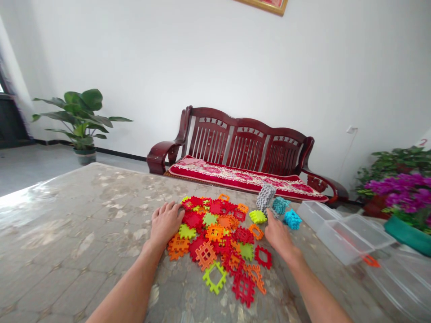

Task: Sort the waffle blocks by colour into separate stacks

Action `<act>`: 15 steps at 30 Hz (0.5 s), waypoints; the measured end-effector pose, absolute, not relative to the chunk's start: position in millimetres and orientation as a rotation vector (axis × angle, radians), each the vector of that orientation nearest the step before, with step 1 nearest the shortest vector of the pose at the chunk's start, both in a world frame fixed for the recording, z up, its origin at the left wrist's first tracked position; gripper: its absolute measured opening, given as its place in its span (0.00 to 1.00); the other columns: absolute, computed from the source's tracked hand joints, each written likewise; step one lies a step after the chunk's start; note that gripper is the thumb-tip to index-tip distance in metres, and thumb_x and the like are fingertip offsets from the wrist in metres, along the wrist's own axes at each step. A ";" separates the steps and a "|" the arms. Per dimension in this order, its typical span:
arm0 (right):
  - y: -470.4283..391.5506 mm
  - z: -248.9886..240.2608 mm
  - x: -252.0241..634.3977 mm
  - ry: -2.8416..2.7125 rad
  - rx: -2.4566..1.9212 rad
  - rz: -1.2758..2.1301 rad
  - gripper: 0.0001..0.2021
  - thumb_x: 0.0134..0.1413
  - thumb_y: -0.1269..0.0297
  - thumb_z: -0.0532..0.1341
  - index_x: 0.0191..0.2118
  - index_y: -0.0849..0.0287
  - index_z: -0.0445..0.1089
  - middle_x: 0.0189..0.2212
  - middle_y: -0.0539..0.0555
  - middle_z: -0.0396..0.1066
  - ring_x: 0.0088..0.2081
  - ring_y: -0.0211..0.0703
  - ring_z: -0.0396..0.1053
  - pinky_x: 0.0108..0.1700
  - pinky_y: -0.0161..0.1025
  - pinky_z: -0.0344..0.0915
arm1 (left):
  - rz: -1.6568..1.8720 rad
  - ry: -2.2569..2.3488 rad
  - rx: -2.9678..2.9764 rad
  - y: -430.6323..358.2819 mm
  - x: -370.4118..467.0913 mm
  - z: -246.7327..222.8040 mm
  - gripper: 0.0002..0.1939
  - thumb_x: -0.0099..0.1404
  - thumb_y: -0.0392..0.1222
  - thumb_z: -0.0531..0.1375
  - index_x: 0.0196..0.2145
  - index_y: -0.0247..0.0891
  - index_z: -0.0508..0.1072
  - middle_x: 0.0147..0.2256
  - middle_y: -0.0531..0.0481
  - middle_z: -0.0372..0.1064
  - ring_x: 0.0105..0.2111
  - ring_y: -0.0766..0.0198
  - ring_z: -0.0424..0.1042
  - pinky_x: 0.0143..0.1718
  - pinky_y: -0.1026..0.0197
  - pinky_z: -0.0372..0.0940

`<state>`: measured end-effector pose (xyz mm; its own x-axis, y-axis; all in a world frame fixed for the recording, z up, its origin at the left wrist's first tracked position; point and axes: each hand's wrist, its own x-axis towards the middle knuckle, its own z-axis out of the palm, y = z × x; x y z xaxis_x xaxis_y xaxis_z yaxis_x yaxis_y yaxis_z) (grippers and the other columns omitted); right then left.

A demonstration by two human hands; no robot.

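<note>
A heap of flat interlocking plastic building pieces (194, 220) in red, orange and yellow-green lies on the table, several with window cut-outs. My left hand (166, 220) rests at the heap's left edge, fingers stretched out and fingertips against the outer pieces. To the right of the heap, my right hand (279, 234) has its index finger extended to the base of a stack of grey pieces (266, 196); its other fingers are partly hidden. Beside that finger are a small yellow-green stack (257, 217), a teal stack (280, 205) and a bright blue stack (292, 219).
On the right stand a clear plastic box (346, 240) and a transparent lid (400, 280), with an orange piece (371, 260) near them. Purple flowers (400, 190) are at the far right. A wooden bench (249, 143) stands behind the patterned tabletop (84, 233).
</note>
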<state>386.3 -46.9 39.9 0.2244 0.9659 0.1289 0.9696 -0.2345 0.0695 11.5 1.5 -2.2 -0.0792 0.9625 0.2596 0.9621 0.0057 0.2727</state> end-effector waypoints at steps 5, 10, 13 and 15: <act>-51.7 32.6 382.2 -1.857 -2.404 -0.183 0.35 0.55 0.78 0.49 0.69 0.64 0.43 0.45 0.66 0.76 0.43 0.53 0.76 0.40 0.40 0.64 | 0.584 2.239 2.138 0.6 11.6 -1.3 0.22 0.69 0.50 0.47 0.54 0.46 0.72 0.60 0.46 0.65 0.62 0.54 0.59 0.61 0.49 0.50; -49.8 29.5 382.7 -1.824 -2.361 -0.178 0.37 0.54 0.79 0.49 0.69 0.65 0.41 0.46 0.66 0.76 0.44 0.52 0.75 0.39 0.39 0.64 | 0.588 2.236 2.145 -1.5 12.9 1.3 0.22 0.69 0.50 0.46 0.54 0.46 0.71 0.60 0.45 0.65 0.61 0.55 0.60 0.61 0.48 0.51; -46.3 24.2 384.2 -1.822 -2.311 -0.190 0.39 0.53 0.78 0.50 0.70 0.65 0.38 0.47 0.66 0.75 0.44 0.52 0.75 0.40 0.39 0.64 | 0.595 2.228 2.147 -1.5 12.7 1.0 0.22 0.69 0.49 0.47 0.54 0.45 0.72 0.60 0.45 0.65 0.61 0.54 0.60 0.61 0.48 0.51; -43.9 21.0 384.6 -1.805 -2.299 -0.167 0.40 0.52 0.77 0.52 0.70 0.65 0.37 0.46 0.66 0.75 0.44 0.53 0.75 0.41 0.40 0.64 | 0.602 2.226 2.150 -0.7 12.1 -0.1 0.22 0.69 0.49 0.47 0.54 0.45 0.72 0.60 0.45 0.65 0.61 0.54 0.60 0.61 0.48 0.51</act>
